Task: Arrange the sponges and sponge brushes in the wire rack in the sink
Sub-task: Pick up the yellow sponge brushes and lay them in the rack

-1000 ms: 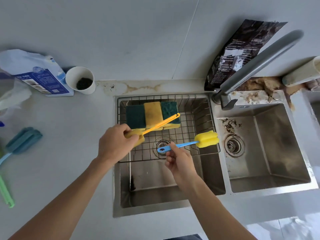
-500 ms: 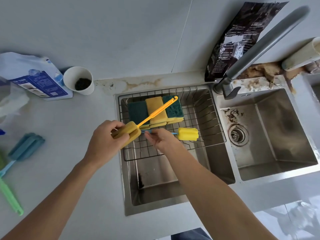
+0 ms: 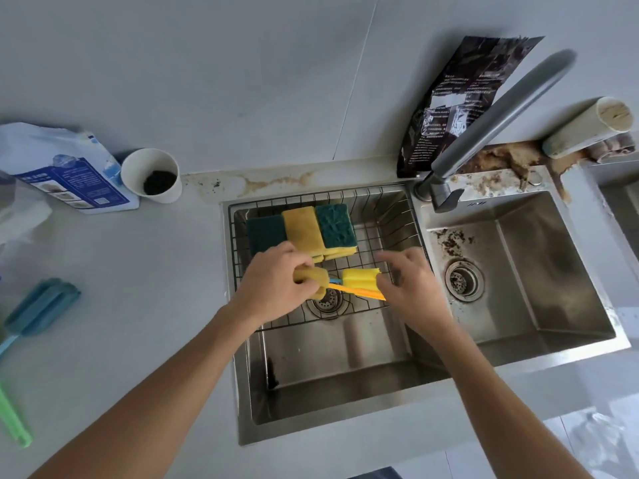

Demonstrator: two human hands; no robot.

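we look down over both our hands at the wire rack [image 3: 401, 216], which sits across the far part of the left basin of the sink [image 3: 345, 385]. our left hand [image 3: 273, 288] curls round the yellow sponge head of the orange-handled sponge brush [image 3: 356, 291], so that grip is closed on the brush; its orange handle runs to the right, low over the rack's floor. just behind the handle lies the blue-handled sponge brush [image 3: 359, 277], its bright yellow head resting on the rack wires and only a bit of blue handle showing beside our left fingers. our right hand [image 3: 411, 288] hovers at the right end of that head with fingers loosely bent; we cannot tell whether they touch or hold it, so that grip we cannot tell. three sponges [image 3: 304, 229], green and yellow, stand side by side against the rack's far left part, just behind our left hand.

on the table to the left lie a teal sponge brush [image 3: 41, 305] and a green handle [image 3: 14, 420], well apart from the sink. a paper cup [image 3: 152, 174] with dark contents stands near a blue and white bag [image 3: 65, 167]. the faucet [image 3: 491, 133] reaches out from between the basins, with a dark bag [image 3: 449, 98] behind it.
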